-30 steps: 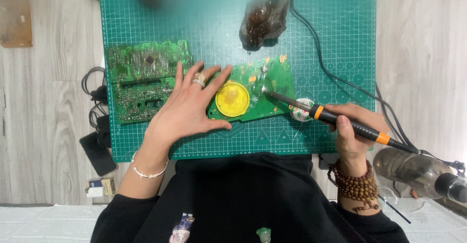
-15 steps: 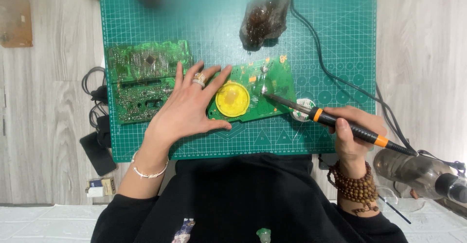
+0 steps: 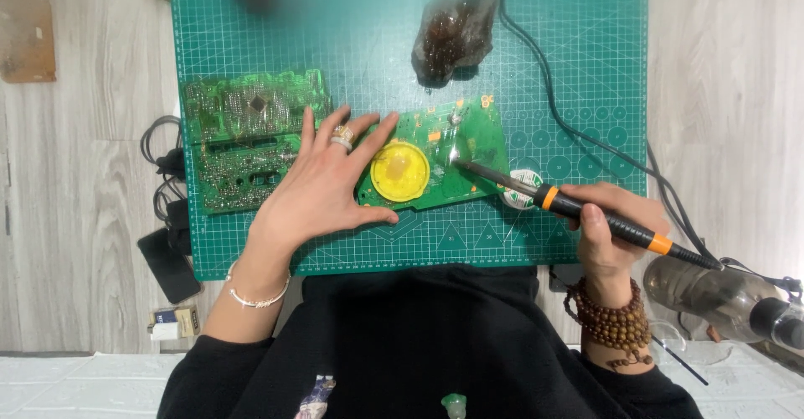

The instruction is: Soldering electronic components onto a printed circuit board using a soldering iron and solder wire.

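Head view, looking down: we see both hands over a green cutting mat (image 3: 352,42) on a pale wooden tabletop (image 3: 729,92). Left hand (image 3: 322,188) lies flat, fingers spread and apart, gripping nothing; fingertips press the left edge of the small board (image 3: 469,142), thumb along its lower edge, just beside the yellow disc (image 3: 400,171) mounted on it. Right hand (image 3: 607,235) is closed around the soldering iron (image 3: 586,212), black handle with orange bands, held low and slanted. The tip (image 3: 459,165) sits on or right at the small board near its middle, just right of the disc; contact is too fine to confirm. A small round tin (image 3: 526,186) lies under the iron shaft at the board's right corner. A larger board (image 3: 247,134) lies to the left, partly under the left wrist side, untouched. A brown crumpled bag (image 3: 452,33) sits just above the small board. The cord (image 3: 578,134) runs off across the mat to the right. Dark cables (image 3: 163,155) lie left of the mat.

Step, as we judge it: working a joint on the small board, left hand bracing. Next move likely calls for a steady tip on one pad, the board kept pinned, and fingers clear of the hot shaft.
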